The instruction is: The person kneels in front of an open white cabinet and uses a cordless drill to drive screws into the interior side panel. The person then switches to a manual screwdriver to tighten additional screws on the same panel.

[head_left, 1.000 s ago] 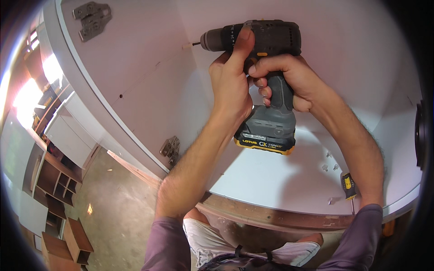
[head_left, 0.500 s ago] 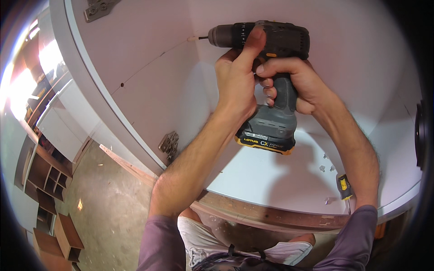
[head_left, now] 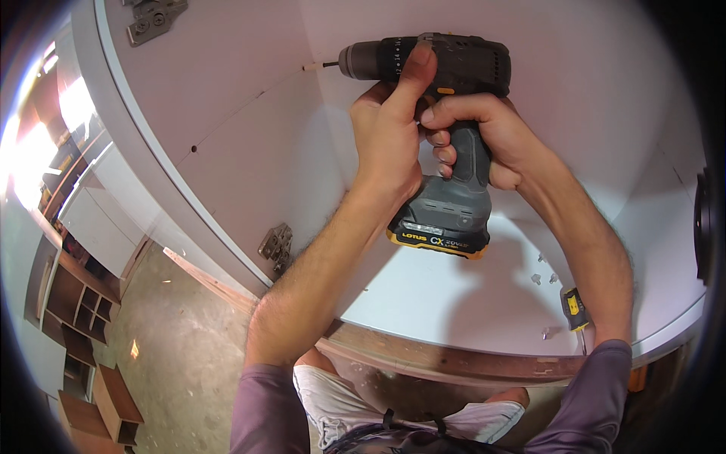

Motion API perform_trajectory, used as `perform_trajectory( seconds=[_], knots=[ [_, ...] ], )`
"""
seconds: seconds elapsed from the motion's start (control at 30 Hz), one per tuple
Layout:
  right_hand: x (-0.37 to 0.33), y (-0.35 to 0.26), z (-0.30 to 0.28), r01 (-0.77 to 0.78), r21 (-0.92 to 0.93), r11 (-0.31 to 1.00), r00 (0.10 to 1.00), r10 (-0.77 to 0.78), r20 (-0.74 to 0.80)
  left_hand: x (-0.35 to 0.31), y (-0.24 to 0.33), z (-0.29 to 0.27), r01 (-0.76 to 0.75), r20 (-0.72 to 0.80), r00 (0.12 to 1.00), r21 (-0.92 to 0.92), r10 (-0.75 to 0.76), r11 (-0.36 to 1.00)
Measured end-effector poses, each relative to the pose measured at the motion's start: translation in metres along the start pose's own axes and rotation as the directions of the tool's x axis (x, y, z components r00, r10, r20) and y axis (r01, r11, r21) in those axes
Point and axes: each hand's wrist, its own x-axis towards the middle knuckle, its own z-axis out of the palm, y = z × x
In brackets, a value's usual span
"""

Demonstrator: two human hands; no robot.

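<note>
A dark grey cordless drill (head_left: 465, 64) with a yellow-edged battery lies level inside a white cabinet, its chuck pointing left. My right hand (head_left: 491, 132) is wrapped round its handle, index finger near the trigger. My left hand (head_left: 389, 132) is closed about the front of the body, thumb laid along its side. From the chuck runs a thin drill bit (head_left: 330, 64) with a pale sleeve (head_left: 312, 67) near its end. It meets or almost meets the left panel (head_left: 234, 98) at a pencil line; whether the tip is inside the panel I cannot tell.
A drilled hole (head_left: 193, 149) sits lower on the pencil line. Metal hinge plates (head_left: 275, 244) are fixed near the panel's front edge. On the cabinet floor (head_left: 408, 295) lie a yellow-and-black screwdriver (head_left: 574, 309) and several small clear pieces (head_left: 536, 279). Brown wooden shelving (head_left: 91, 303) stands outside, left.
The view has shifted slightly, so drill, hands and panel all appear a little further left. Both hands keep the same hold, and the bit stays at the same spot on the line.
</note>
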Motion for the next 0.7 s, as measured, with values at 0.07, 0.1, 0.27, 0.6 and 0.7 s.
perform_trajectory(
  seconds=[0.07, 0.1, 0.27, 0.6, 0.7],
  knots=[
    [0.0, 0.0, 0.001, 0.003, -0.008, 1.0, 1.0, -0.003, -0.005, 0.0, 0.0, 0.001, 0.0, -0.006, 1.0, -0.013, 0.0, 1.0],
    [-0.001, -0.001, 0.002, 0.016, -0.021, 1.0, 1.0, -0.016, -0.014, 0.002, -0.001, 0.002, -0.011, -0.003, 1.0, -0.031, 0.011, 0.999],
    [-0.001, 0.001, -0.002, 0.002, -0.006, 1.0, 1.0, -0.002, -0.005, 0.001, -0.002, 0.005, -0.034, -0.013, 0.999, -0.028, 0.033, 0.999],
    [-0.009, -0.001, -0.003, 0.03, 0.014, 0.999, 0.998, -0.03, -0.049, 0.002, -0.004, 0.009, -0.048, 0.026, 0.998, -0.03, 0.049, 0.998],
    [-0.011, 0.0, -0.004, 0.042, 0.014, 0.999, 0.996, -0.041, -0.073, 0.0, -0.003, 0.011, -0.023, 0.044, 0.999, -0.036, 0.024, 0.999]
  ],
)
